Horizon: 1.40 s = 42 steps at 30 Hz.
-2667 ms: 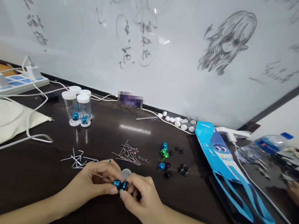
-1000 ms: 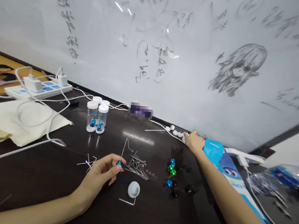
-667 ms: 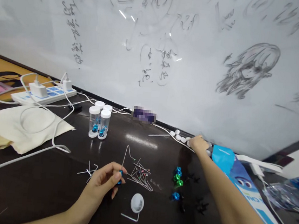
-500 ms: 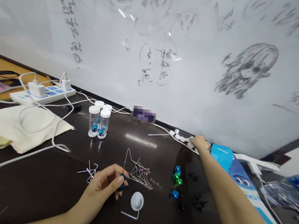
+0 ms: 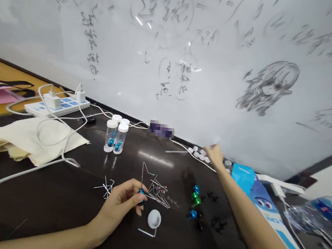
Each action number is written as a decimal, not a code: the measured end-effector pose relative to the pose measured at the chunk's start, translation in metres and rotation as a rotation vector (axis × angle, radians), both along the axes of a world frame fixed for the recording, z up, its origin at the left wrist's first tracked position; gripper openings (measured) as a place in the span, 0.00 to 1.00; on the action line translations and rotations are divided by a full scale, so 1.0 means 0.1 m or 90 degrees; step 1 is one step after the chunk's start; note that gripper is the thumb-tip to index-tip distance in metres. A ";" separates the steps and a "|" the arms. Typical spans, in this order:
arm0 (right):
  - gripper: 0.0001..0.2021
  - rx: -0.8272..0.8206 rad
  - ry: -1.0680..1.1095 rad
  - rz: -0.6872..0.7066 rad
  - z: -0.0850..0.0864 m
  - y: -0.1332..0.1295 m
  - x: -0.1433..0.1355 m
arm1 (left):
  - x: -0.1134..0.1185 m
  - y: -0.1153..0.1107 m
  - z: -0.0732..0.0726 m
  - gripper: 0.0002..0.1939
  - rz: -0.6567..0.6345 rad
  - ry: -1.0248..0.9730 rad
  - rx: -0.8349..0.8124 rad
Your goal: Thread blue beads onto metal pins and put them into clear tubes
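My left hand (image 5: 128, 199) pinches a small shiny blue metal piece (image 5: 141, 195) between thumb and fingers. From it a thin bent wire (image 5: 142, 175) stands up, with a small green bead at its far end. Just right of the hand lies a pile of bent wires with coloured bead tips (image 5: 159, 194). Below it sit a round white cap (image 5: 154, 219) and an L-shaped metal rod (image 5: 147, 232). My right hand (image 5: 215, 154) is stretched to the whiteboard's foot, fingers drawn together among small white caps (image 5: 196, 155); what is between its fingertips is unclear.
Clear tubes with white lids (image 5: 116, 135) stand at the back left, blue pieces inside. Blue and green metal parts (image 5: 195, 198) and black parts (image 5: 218, 224) lie at right. A power strip (image 5: 57, 106), cables, cloth (image 5: 35, 135) and blue packaging (image 5: 264, 204) flank the table.
The view has shifted slightly. My right hand has moved a little left along the white caps. My left hand still holds the blue piece with its wire.
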State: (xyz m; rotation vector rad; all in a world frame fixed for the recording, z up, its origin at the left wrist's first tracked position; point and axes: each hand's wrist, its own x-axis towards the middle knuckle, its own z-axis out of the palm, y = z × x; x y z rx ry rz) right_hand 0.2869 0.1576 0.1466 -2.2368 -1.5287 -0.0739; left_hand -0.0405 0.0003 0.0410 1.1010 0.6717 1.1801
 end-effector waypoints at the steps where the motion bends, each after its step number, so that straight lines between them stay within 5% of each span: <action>1: 0.14 0.000 0.040 0.080 -0.02 -0.06 -0.19 | 0.00 0.00 -0.01 0.11 0.003 0.003 0.005; 6: 0.18 -0.041 0.207 0.462 -0.34 -0.47 -1.24 | -0.04 0.01 0.05 0.09 0.033 0.018 0.046; 10: 0.14 -0.096 0.271 0.614 -0.60 -0.69 -1.76 | -0.09 0.02 0.21 0.10 0.067 0.029 0.101; 15: 0.23 -0.126 0.283 0.611 -0.63 -0.68 -1.71 | -0.15 0.06 0.35 0.11 0.128 0.060 0.176; 17: 0.30 -0.123 0.274 0.596 -0.49 -0.70 -1.57 | -0.17 0.09 0.39 0.10 0.157 0.060 0.198; 20: 0.21 -0.085 0.281 0.571 -0.13 -0.83 -1.39 | -0.18 0.12 0.44 0.09 0.162 0.019 0.216; 25: 0.18 -0.085 0.501 0.712 0.39 -1.16 -1.46 | -0.14 0.13 0.54 0.09 -0.014 -0.061 0.189; 29: 0.05 -0.059 0.614 0.766 0.41 -1.23 -1.65 | -0.10 0.16 0.58 0.10 -0.107 -0.083 0.125; 32: 0.05 -0.012 0.642 0.753 0.35 -1.19 -1.71 | -0.13 0.25 0.59 0.09 -0.040 -0.090 0.146; 39: 0.10 0.043 0.698 0.651 0.29 -1.11 -1.68 | -0.26 0.55 0.46 0.08 0.270 0.054 0.287; 42: 0.11 0.026 0.698 0.649 0.28 -1.09 -1.68 | -0.25 0.65 0.31 0.19 0.249 0.184 0.311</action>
